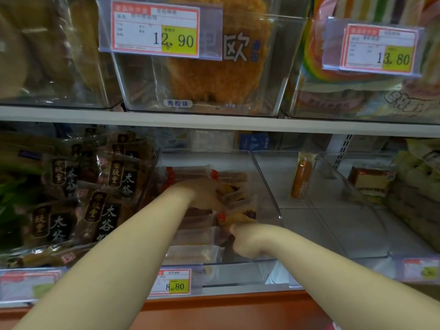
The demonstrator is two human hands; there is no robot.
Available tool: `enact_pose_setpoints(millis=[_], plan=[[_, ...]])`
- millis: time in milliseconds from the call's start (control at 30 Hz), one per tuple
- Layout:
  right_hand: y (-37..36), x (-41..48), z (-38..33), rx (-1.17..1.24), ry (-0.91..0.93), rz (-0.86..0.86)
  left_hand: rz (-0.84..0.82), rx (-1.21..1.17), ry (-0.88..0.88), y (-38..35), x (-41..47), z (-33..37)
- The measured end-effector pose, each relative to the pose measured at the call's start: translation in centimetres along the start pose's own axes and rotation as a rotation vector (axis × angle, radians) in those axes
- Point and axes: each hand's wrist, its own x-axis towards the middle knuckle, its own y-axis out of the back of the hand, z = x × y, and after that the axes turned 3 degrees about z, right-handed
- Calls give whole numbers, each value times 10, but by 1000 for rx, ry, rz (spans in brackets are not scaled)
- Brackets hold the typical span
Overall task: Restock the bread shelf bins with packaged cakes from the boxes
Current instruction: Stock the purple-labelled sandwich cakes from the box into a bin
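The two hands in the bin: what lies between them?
In the head view, wrapped cakes lie between the left hand and the right hand, inside the clear bin.

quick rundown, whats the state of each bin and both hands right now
middle bin: partly filled
cakes: wrapped, lying in rows in the middle bin
left hand: in the middle bin, on the cakes, grip unclear
right hand: fingers curled, at the cakes near the front wall, grip hidden
right bin: nearly bare
orange pack: upright in the right bin
dark packs: piled high, left of the middle bin
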Motion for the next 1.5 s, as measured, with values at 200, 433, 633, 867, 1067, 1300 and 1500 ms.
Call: enact_pose_setpoints(millis=[200, 433, 633, 867, 1067, 1300, 1500], plan=[[-7, 18, -1, -80, -11, -37, 65, -73, -52, -5, 10, -4], [1, 12, 3, 160, 44, 155, 317, 6, -31, -15, 9, -5], [-4, -3, 13, 602, 84, 210, 211, -143, -64, -15, 3, -14], [-12, 29, 4, 933, 2, 240, 275, -111, -38, -17, 7, -13], [-17, 33, 6, 1089, 20, 279, 409, -4, 39, -24, 12, -9], [-20, 30, 13, 1075, -10, 154, 208, -36, 17, -3, 5, -9], [-21, 37, 12, 1033, -54, 130, 223, 150, -2, -6, 25, -18]])
